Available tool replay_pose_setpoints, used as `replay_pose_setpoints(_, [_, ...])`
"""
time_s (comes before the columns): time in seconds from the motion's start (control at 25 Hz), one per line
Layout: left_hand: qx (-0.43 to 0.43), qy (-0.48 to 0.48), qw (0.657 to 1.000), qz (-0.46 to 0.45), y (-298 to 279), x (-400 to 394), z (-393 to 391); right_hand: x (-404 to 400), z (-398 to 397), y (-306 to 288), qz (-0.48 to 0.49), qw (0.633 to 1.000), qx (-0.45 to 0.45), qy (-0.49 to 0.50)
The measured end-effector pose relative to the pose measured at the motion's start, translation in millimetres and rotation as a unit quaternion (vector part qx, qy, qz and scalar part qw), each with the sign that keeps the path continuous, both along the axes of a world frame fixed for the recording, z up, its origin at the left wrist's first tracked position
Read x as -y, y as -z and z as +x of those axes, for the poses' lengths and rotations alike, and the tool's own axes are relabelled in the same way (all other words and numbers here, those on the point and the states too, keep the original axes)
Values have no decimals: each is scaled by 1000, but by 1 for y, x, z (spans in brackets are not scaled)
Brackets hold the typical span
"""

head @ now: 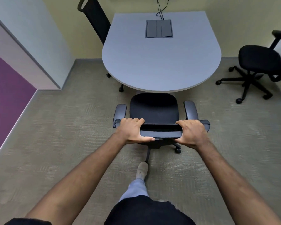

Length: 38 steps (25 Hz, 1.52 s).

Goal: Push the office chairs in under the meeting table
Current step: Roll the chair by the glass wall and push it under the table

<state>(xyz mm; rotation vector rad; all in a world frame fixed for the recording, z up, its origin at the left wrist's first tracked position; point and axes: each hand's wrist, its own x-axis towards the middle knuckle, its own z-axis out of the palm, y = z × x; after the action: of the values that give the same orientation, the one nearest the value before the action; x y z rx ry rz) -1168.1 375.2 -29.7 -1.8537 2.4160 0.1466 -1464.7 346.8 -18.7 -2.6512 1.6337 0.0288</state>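
Observation:
A black office chair (153,109) with grey armrests stands in front of me, its seat front just at the rounded near edge of the grey meeting table (161,65). My left hand (133,130) grips the left end of the chair's backrest top, fingers over it and thumb underneath. My right hand (191,133) grips the right end the same way. A second black chair (258,60) stands away from the table at the right. A third chair (96,20) with a tall mesh back is at the table's far left side.
A grey cable box (158,28) with black cables sits in the tabletop. Walls close the room at the left and back, with a purple panel (5,95) at the near left. My foot (142,171) is on the carpet behind the chair base.

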Motion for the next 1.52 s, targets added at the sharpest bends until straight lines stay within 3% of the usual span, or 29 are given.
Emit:
replay_pose_setpoints(0.6, [9,3,1000,-18,-3,55,27,46,32,-6,13,999,12,35])
replay_pose_setpoints(1.52, [18,4,1000,-6,-3,60,32,43,38,-6,4,999,3,42])
